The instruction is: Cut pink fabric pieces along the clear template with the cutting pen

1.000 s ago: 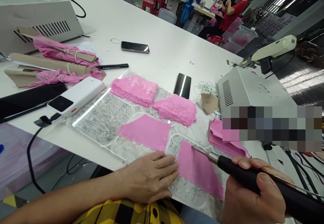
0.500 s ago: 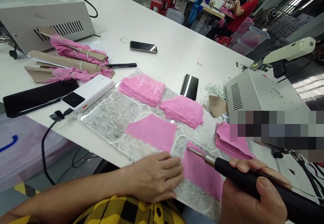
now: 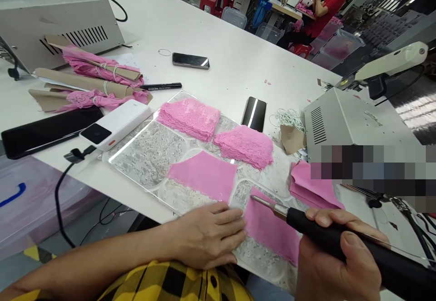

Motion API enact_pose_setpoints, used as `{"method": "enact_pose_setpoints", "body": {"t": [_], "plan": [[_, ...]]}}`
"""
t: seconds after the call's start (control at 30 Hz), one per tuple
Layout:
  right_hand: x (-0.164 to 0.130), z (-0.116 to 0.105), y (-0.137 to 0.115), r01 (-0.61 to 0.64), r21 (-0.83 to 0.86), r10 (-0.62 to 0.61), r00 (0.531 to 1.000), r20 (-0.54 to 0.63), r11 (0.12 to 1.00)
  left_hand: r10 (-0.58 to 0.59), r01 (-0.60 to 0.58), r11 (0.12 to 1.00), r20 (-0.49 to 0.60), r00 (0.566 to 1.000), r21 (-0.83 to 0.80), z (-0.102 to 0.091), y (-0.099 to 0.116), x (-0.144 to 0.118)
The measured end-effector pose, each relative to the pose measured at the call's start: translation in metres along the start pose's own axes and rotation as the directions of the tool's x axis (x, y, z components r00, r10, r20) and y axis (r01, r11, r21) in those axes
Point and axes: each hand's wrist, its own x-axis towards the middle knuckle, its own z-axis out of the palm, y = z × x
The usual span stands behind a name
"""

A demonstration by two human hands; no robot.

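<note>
My right hand (image 3: 340, 251) is wrapped around a thick black-handled tool (image 3: 316, 226) with a slim metal tip, like a heated or ultrasonic pen. The tip lies over the upper left edge of a pink fabric piece (image 3: 270, 233). My left hand (image 3: 213, 233) rests flat, fingers stretched, at the near edge of a clear template (image 3: 150, 160) with a speckled surface, its fingertips beside that piece. Another pink fabric piece (image 3: 204, 176) lies just beyond these fingers. Farther back are two stacks of pink lace, a left stack (image 3: 189, 117) and a right stack (image 3: 245, 146).
A folded pink cloth (image 3: 315, 187) lies by the grey machine box (image 3: 347, 119) at right. A white power bank (image 3: 116, 126) sits left, near tied pink bundles (image 3: 102, 71). Behind are a phone (image 3: 190, 60) and a black case (image 3: 254, 114). A person in red (image 3: 329, 12) sits far off.
The view has shifted slightly. My left hand stays flat in place, and the tool's tip stays over the same pink piece, with almost no movement.
</note>
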Motion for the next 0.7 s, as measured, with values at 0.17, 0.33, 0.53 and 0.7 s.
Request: {"method": "enact_pose_setpoints", "body": {"t": [0.17, 0.33, 0.53, 0.7], "plan": [[-0.006, -0.008, -0.006, -0.123, 0.057, 0.124, 0.992, -0.020, 0.991, 0.007, -0.007, 1.000, -0.023, 1.000, 0.017, 0.000, 0.001, 0.000], [-0.011, -0.013, -0.010, -0.162, 0.048, 0.163, 0.987, -0.016, 0.986, 0.012, -0.012, 1.000, -0.016, 1.000, 0.013, -0.001, 0.001, 0.001], [-0.015, -0.015, -0.012, -0.131, 0.047, 0.129, 0.990, 0.049, 0.990, 0.013, -0.013, 1.000, -0.014, 1.000, 0.002, -0.001, 0.000, 0.000], [-0.016, -0.027, -0.007, -0.149, 0.001, 0.148, 0.981, 0.130, 0.989, 0.010, -0.010, 1.000, -0.017, 1.000, 0.002, 0.003, 0.002, -0.001]]}}
